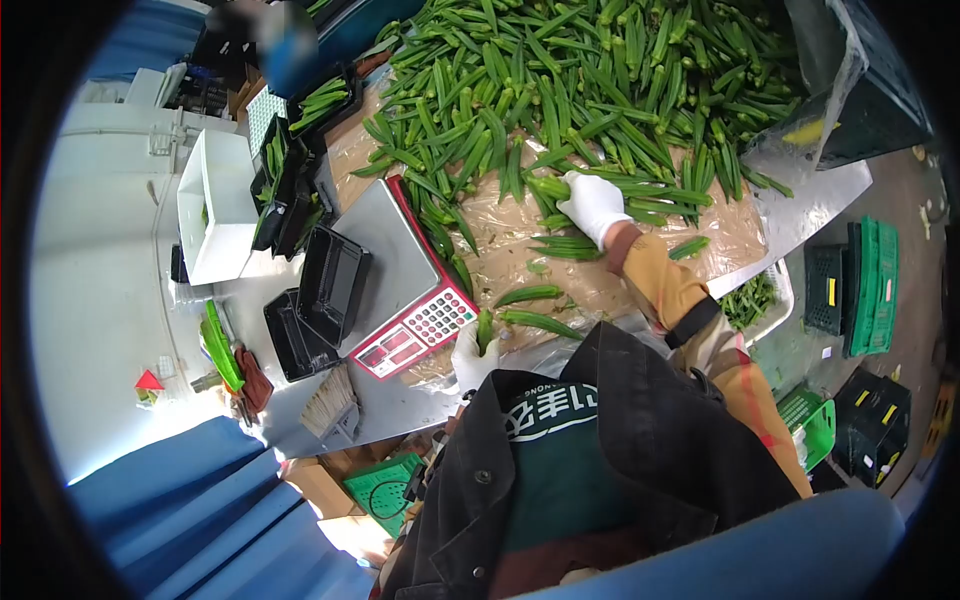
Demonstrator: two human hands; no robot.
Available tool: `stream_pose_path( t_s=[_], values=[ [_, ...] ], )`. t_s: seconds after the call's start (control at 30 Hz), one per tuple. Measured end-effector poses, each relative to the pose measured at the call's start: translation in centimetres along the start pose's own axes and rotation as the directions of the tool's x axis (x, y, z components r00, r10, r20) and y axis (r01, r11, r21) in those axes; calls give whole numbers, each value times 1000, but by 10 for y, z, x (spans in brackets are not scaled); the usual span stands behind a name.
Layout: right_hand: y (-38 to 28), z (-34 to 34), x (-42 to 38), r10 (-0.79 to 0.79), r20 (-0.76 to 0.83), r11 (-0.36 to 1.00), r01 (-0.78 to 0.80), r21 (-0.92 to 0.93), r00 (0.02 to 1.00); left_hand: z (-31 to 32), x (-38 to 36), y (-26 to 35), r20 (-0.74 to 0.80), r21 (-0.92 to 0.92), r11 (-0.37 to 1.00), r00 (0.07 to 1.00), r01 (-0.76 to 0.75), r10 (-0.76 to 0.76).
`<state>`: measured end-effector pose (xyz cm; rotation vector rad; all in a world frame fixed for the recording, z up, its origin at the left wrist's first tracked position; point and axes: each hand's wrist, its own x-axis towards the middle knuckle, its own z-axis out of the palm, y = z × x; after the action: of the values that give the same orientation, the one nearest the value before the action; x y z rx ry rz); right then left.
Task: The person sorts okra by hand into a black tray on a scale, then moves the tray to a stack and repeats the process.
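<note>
A big heap of green okra (560, 80) covers the far part of the table, with loose pods scattered nearer to me. My right hand (597, 205), in a white glove, is at the near edge of the heap, its fingers closed on okra (547, 188). A few more pods (568, 247) lie just below that hand. My left hand (474, 360), also gloved in white, holds one okra pod (485, 330) upright near the table's front edge. Beside it is a red digital scale (420, 330) with a metal platform. Two single okra pods (540, 322) lie right of the left hand.
Black plastic trays (335, 280) overlap the scale's left side. A brush (330, 402) lies at the table edge, near a white foam box (220, 205). Filled black trays (325, 100) stand at the back left. Crates (873, 285) stand on the floor at right; a white basket (785, 290) holds okra.
</note>
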<state>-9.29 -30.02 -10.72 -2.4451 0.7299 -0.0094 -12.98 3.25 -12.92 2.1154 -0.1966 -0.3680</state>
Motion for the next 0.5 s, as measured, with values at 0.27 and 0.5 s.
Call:
stream_pose_path(
  t_s=[0.27, 0.5],
  values=[
    [57, -117, -84, 205, -106, 458, 0, 889, 973, 25, 16, 12, 240, 189, 878, 888, -439, 393],
    [184, -162, -210, 384, -34, 883, -356, 308, 923, 42, 34, 32, 596, 507, 577, 744, -640, 302]
  ],
)
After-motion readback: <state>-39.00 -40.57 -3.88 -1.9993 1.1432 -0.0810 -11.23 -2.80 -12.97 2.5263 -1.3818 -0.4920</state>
